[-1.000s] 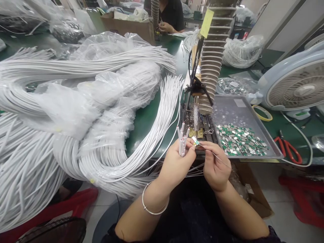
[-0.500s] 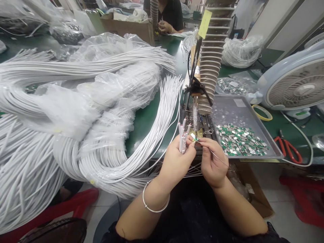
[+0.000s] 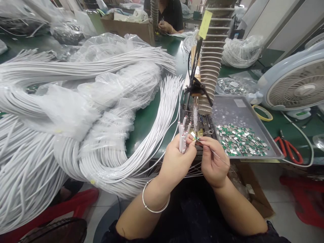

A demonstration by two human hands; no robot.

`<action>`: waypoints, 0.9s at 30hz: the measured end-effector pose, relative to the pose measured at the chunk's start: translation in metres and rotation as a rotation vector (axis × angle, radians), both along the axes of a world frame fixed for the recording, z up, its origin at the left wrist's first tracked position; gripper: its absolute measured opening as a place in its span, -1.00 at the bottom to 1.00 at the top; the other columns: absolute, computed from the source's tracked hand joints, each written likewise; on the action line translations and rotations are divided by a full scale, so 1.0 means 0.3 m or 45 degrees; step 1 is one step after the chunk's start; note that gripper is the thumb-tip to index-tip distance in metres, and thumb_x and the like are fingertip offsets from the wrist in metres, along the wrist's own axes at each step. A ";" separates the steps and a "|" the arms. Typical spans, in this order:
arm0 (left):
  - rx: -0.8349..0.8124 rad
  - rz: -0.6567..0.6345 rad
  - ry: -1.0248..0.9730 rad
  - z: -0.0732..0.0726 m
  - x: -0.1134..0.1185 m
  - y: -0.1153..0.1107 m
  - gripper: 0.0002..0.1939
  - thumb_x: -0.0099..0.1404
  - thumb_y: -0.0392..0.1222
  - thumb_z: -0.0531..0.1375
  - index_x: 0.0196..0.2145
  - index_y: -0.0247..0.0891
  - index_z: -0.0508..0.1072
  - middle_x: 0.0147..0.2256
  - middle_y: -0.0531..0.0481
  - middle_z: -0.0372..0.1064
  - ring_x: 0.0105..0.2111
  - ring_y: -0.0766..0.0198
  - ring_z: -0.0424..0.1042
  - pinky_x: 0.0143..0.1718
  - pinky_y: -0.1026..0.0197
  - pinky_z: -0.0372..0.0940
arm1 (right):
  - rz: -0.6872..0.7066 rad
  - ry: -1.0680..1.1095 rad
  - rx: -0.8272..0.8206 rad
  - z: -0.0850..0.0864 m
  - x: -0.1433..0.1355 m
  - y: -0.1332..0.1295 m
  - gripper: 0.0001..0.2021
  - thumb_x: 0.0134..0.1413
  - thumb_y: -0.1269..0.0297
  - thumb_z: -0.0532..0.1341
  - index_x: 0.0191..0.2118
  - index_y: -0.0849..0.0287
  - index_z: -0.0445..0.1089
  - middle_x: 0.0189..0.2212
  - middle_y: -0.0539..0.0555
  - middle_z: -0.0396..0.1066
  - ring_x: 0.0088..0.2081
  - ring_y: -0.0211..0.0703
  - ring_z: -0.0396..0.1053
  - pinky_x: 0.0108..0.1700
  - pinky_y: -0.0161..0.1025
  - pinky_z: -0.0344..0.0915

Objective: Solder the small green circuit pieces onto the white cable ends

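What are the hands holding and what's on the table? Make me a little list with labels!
left hand: grips a bunch of white cable ends
right hand: pinches a thin wire
between the fingertips: a small green board
tray: a pile of green boards
left side of table: white cable bundles
right side: fan, red-handled pliers

No readable text anywhere in your view. The yellow tag (image 3: 205,19) on the ribbed hose (image 3: 212,50) shows no legible writing, and the white label (image 3: 240,103) in the grey tray (image 3: 274,147) is too small to read.
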State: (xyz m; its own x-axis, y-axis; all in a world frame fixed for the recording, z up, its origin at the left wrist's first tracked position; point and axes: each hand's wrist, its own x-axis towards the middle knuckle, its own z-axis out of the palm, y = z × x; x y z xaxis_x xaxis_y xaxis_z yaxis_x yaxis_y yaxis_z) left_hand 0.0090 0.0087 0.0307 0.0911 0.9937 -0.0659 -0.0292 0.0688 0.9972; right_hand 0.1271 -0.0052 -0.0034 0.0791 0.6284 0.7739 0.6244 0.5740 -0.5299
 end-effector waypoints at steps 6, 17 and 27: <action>0.003 0.004 -0.012 -0.008 -0.001 -0.002 -0.95 0.16 -0.28 0.13 -0.46 -0.23 0.31 -0.39 0.05 0.35 -0.34 0.30 0.36 -0.25 0.22 0.24 | 0.002 -0.007 -0.010 -0.001 -0.002 0.002 -0.79 0.11 0.52 0.08 -0.21 0.14 0.37 -0.31 0.11 0.48 -0.20 -0.11 0.46 -0.18 -0.07 0.44; -0.058 -0.005 -0.039 -0.026 -0.003 -0.018 -0.92 0.13 -0.28 0.15 -0.49 -0.23 0.29 -0.40 0.03 0.35 -0.34 0.27 0.37 -0.26 0.22 0.26 | 0.064 0.051 -0.076 -0.020 0.007 -0.020 -0.80 0.12 0.50 0.07 -0.22 0.15 0.37 -0.29 0.12 0.48 -0.21 -0.10 0.47 -0.19 -0.06 0.45; 0.070 -0.233 -0.044 -0.085 -0.024 -0.044 -0.88 0.26 -0.21 0.10 -0.44 -0.25 0.33 -0.34 -0.02 0.35 -0.31 0.28 0.34 -0.18 0.22 0.25 | 0.093 0.016 -0.096 -0.031 0.023 -0.040 -0.79 0.10 0.53 0.06 -0.22 0.16 0.37 -0.31 0.12 0.47 -0.23 -0.13 0.45 -0.20 -0.10 0.44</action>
